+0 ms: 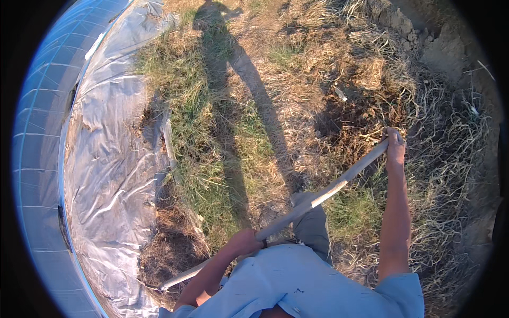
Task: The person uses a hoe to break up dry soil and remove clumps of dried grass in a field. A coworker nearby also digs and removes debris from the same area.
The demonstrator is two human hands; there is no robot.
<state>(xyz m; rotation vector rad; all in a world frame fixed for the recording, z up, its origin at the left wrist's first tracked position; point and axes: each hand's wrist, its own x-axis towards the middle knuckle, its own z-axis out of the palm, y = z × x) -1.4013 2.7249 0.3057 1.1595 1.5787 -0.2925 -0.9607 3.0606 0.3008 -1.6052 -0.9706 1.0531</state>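
Observation:
A long wooden tool handle [328, 191] slants across my body, from the lower left up to the right. My left hand [245, 241] grips it near my waist. With my arm stretched forward, my right hand [395, 146] is closed around its upper end, above dry weeds. The lower end passes behind my left forearm and comes out beside a heap of dry grass [175, 242]. A thin dark piece shows at that tip, too small to tell what kind of tool head it is. Brown, withered plants [358, 115] lie just beyond my right hand.
A greenhouse wall of plastic film [39, 159] curves along the left, with a crumpled plastic sheet [115, 167] at its foot. Green and dry grass [195, 143] covers the middle ground. Tangled dry stalks [441, 167] spread along the right, beside bare soil [445, 55].

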